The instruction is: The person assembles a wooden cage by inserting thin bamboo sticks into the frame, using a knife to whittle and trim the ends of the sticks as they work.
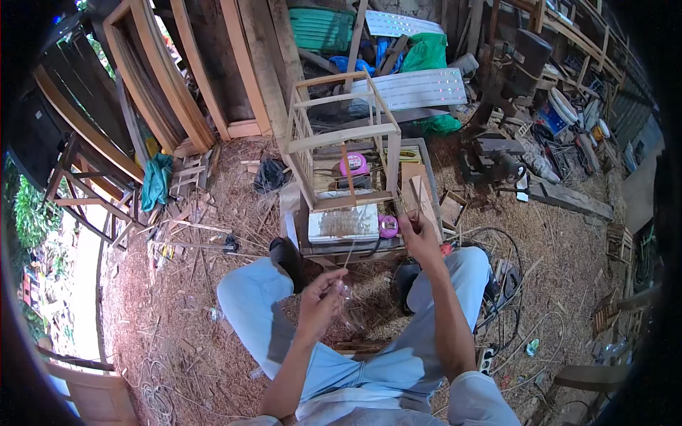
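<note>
I sit with my knees in light blue trousers (256, 298) spread before a low workbench (426, 153). My left hand (318, 304) pinches a thin bamboo stick (348, 254) that points up toward the bench; something clear and small shows at its fingertips. Raised at the bench's front right corner, my right hand (419, 236) grips a few thin bamboo sticks (413, 197) that stand upward. An open wooden cage frame (342, 135) stands on the bench just beyond both hands.
A pink round tape (355, 165) lies inside the frame, another (388, 226) beside a white block (344, 224). Wooden door frames (153, 85) lean at the left. A dark machine (508, 67), planks and cables (501, 305) crowd the right. Sawdust and shavings cover the ground.
</note>
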Motion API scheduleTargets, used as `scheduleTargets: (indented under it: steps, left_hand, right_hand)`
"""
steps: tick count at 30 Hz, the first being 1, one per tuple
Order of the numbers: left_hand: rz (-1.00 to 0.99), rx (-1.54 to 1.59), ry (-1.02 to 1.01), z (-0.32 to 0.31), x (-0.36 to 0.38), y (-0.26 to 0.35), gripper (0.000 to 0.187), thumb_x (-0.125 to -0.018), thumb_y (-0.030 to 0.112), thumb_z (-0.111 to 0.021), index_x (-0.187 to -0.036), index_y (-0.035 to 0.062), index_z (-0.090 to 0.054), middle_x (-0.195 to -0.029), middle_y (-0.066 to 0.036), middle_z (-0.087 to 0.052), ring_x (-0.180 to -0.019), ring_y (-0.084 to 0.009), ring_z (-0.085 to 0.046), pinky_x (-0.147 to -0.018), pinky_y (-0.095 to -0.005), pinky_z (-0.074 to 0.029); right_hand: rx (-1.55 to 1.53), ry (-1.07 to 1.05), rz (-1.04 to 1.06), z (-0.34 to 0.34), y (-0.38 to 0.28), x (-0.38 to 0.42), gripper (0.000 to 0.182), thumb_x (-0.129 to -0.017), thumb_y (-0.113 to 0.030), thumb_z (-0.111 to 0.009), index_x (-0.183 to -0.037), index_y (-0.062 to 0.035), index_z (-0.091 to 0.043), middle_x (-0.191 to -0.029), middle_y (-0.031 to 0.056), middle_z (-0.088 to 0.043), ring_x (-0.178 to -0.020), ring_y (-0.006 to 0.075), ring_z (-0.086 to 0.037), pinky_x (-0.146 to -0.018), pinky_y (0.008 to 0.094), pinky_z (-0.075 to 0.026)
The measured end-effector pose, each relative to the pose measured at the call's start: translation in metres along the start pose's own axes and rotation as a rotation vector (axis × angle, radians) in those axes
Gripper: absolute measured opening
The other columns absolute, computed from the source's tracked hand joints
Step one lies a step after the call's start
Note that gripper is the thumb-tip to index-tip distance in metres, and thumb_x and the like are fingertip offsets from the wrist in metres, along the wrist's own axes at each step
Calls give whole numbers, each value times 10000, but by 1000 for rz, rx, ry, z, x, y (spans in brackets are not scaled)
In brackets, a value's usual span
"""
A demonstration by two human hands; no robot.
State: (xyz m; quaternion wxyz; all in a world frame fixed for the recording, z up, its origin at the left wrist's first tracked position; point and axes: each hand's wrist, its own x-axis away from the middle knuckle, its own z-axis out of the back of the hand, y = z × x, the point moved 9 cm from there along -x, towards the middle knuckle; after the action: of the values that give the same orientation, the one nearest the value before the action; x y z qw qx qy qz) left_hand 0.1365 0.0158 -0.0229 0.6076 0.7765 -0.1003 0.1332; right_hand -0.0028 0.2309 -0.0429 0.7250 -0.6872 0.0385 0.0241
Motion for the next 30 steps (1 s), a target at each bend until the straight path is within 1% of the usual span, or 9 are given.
scheduleTargets:
  steps: [3, 8, 11, 15, 16, 18, 24, 28, 30]
  left_hand:
    - [-74, -123, 3, 16, -11, 11, 229, -913, 117, -531, -1132, 78, -585, -764, 35, -537, -584, -3, -410, -500, -158, -328]
    - [-236, -370, 53, 28, -16, 29, 207, -910, 94, -524, -1102, 61, -593, -778, 28, -560, -648, -19, -440, -576, -176, -357]
    - [-275, -496, 49, 26, -13, 39, 173, -904, 96, -531, -1050, 40, -606, -755, 17, -568, -674, -35, -463, -602, -198, -383]
    - [-193, -654, -42, 13, -10, 28, 126, -876, 98, -568, -951, 11, -621, -743, -52, -624, -659, -80, -549, -601, -235, -428]
    - [-191, -653, -47, 10, -8, 25, 126, -876, 98, -568, -951, 11, -621, -743, -52, -624, -659, -80, -549, -601, -235, -428]
    - [-573, -853, 119, 4, 9, 56, 150, -890, 148, -572, -917, 16, -640, -703, -54, -618, -586, -82, -526, -538, -253, -432]
    - [-453, -797, 77, 12, 28, 61, 132, -869, 137, -600, -913, 22, -649, -676, -78, -621, -570, -93, -540, -528, -254, -428]
    - [-421, -836, 113, 14, 31, 64, 133, -867, 141, -605, -912, 23, -646, -670, -89, -617, -570, -85, -537, -526, -255, -423]
    - [-406, -890, 214, 15, 28, 67, 67, -836, 65, -604, -860, 4, -619, -714, -121, -636, -553, -195, -599, -514, -284, -434]
  right_hand:
    - [-539, -189, -296, -24, -17, 19, 263, -950, -307, -477, -980, -57, -551, -688, -24, -457, -615, 67, -456, -523, 229, -380]
    - [-413, -393, -136, -58, -41, 36, 291, -974, -307, -410, -1117, -74, -511, -669, -14, -455, -559, 68, -425, -480, 198, -340]
    - [-369, -554, -381, -83, -40, 63, 432, -978, -290, -397, -1362, -106, -321, -658, -15, -452, -521, 64, -387, -432, 205, -310]
    - [-550, -918, -393, -126, -46, 91, 415, -976, -306, -402, -1316, -69, -416, -607, -28, -407, -482, 40, -333, -411, 181, -246]
    - [-550, -914, -396, -127, -45, 93, 415, -976, -306, -402, -1316, -69, -416, -607, -28, -407, -482, 40, -333, -411, 181, -246]
    - [-463, -916, -352, -130, -48, 93, 379, -974, -292, -412, -1243, -39, -497, -595, -33, -415, -483, 38, -348, -413, 187, -257]
    - [-350, -739, -423, -94, -53, 71, 335, -936, -278, -504, -975, 28, -635, -550, -31, -446, -444, 37, -358, -383, 200, -238]
    - [-471, -820, -465, -110, -55, 87, 337, -939, -276, -498, -1075, 22, -578, -561, -36, -421, -446, 39, -348, -386, 194, -234]
    - [-559, -857, -488, -124, -58, 97, 345, -939, -275, -496, -1123, 12, -550, -565, -38, -412, -446, 41, -346, -387, 191, -233]
